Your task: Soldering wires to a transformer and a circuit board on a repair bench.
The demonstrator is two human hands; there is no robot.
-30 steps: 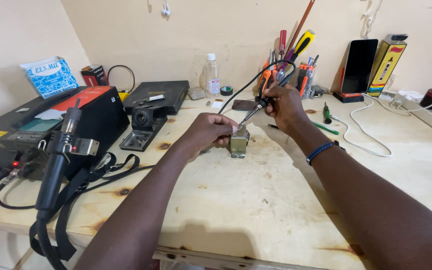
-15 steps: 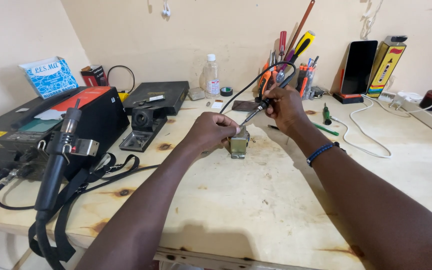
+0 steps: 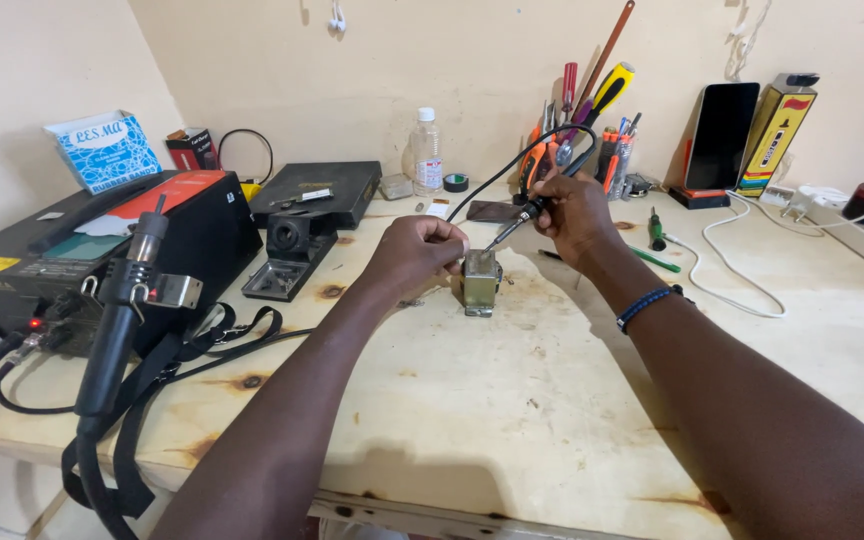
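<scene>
Gripping a black-handled soldering iron (image 3: 524,217) like a pen, the right hand (image 3: 574,215) has its fingers clamped around the handle, with the metal tip angled down toward the top of a small greenish metal block-shaped part (image 3: 479,281). That part stands upright on the pale plywood worktop (image 3: 512,400), near its middle, just in front of both hands. The left hand (image 3: 417,255) is curled closed just beside the part's left top edge, fingertips pinched together there; whether they hold something thin cannot be told. A black cable (image 3: 512,165) arcs up from the iron toward the wall. Left of the hands sits a black rework station with an orange panel (image 3: 102,250), with a black hot-air wand (image 3: 122,310) hanging at its front. A clear plastic bottle with a white cap (image 3: 426,152) stands by the wall, near a cluster of upright screwdrivers and pliers (image 3: 592,125).
</scene>
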